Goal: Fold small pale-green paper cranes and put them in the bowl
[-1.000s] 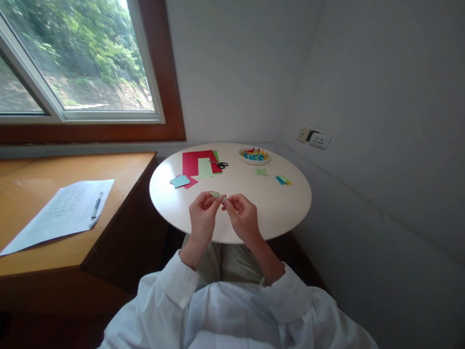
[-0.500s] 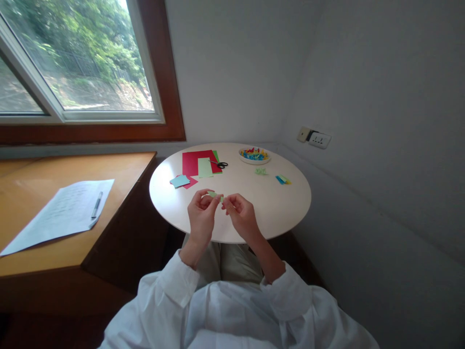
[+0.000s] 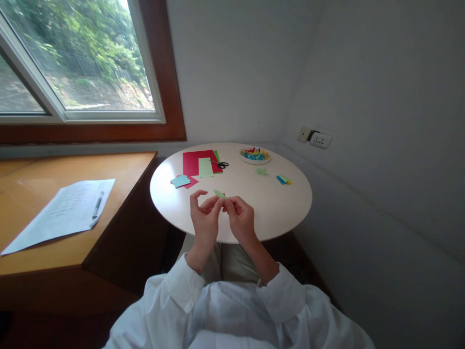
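Green paper piece (image 3: pixel 219 194), small: being held just above the near part of the round white counter (image 3: pixel 283 213), where the fingertips of both hands are meeting. Left hand (image 3: pixel 204 220) is rising from its white sleeve, thumb arching up and apart from the fingers, fingertips (image 3: pixel 217 203) reaching across to touch the piece, its grip released; right hand (image 3: pixel 240 220) is facing it with knuckles curled, its grip pinching the piece's lower end. Red sheet (image 3: pixel 192 162), scissors (image 3: pixel 221 165) and dish (image 3: pixel 254 163) of coloured bits are lying farther back on the counter, well apart from both hands.
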`<state>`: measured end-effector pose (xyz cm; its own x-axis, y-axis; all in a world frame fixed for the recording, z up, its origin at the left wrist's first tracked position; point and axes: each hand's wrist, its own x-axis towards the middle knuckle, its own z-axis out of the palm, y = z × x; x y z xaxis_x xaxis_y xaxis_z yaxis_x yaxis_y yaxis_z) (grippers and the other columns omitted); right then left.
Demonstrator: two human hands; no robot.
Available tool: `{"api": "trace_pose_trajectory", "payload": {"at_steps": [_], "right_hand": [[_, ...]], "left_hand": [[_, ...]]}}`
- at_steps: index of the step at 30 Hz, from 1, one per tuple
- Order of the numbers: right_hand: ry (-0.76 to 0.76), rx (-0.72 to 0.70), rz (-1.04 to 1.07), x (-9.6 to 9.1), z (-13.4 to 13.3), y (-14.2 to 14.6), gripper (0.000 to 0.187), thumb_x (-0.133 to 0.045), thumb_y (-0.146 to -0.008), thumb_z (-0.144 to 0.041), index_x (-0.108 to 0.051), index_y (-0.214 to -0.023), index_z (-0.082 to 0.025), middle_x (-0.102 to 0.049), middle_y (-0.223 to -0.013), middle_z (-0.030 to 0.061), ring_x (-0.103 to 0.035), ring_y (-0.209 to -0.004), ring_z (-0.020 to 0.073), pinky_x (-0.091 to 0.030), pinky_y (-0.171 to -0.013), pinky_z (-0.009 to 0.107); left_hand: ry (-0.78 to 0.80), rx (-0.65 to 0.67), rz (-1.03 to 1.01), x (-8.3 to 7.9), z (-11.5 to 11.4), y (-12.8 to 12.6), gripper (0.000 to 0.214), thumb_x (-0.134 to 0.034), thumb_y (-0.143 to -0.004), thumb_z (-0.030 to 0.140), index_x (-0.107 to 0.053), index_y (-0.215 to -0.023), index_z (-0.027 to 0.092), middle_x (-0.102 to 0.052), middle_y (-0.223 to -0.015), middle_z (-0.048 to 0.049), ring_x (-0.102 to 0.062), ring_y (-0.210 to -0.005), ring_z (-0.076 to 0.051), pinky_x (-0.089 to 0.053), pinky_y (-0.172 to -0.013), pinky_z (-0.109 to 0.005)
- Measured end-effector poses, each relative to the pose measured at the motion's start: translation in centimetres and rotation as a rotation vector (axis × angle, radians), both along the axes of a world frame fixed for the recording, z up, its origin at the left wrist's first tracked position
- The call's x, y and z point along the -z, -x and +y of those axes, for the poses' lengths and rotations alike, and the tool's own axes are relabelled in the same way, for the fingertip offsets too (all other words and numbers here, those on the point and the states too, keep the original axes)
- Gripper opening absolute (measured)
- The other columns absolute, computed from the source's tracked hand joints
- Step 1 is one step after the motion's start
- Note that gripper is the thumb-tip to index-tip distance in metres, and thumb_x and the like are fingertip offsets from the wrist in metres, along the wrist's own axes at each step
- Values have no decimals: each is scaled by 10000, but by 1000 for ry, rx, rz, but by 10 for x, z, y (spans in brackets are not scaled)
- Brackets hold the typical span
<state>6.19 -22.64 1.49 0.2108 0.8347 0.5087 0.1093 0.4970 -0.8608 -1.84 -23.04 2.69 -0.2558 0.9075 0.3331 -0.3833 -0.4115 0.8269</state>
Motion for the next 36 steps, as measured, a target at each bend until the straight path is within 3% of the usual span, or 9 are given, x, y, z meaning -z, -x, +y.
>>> {"api": "trace_pose_trajectory", "payload": {"at_steps": [7,20,32,36], "right_hand": [[-22,-56,87,-2,-3,1,180,-552,-802,-358,-604,-759,-190,-614,-685,8,-567,-633,126,-470,-601,261],[-40,-57,163,-4,-5,1,144,-538,-812,-330,-571,-794,-191,-587,-716,-4,-553,-648,112,-470,-617,246],[-40,-63,163,-9,-10,3,152,-542,-801,-346,-574,-799,-197,-593,-689,-3,-543,-610,110,-481,-584,250],[-47,-54,158,-10,-10,3,156,-545,-795,-352,-576,-797,-199,-614,-713,3,-558,-628,116,-488,-591,254]], "left_hand": [[-40,-153,212,3,0,3,142,-672,-696,219,-671,-831,175,-690,-838,-38,-630,-805,-161,-502,-737,-291],[-189,-165,394,4,-2,4,232,-641,-739,181,-689,-956,245,-680,-1020,-49,-570,-1033,-186,-450,-901,-358],[-134,-91,300,2,-4,3,201,-653,-730,210,-704,-923,231,-679,-1052,-65,-585,-1054,-206,-467,-893,-360],[-91,-2,203,3,-4,2,207,-666,-719,240,-704,-921,215,-665,-1084,-78,-583,-1065,-219,-482,-873,-362]]}}
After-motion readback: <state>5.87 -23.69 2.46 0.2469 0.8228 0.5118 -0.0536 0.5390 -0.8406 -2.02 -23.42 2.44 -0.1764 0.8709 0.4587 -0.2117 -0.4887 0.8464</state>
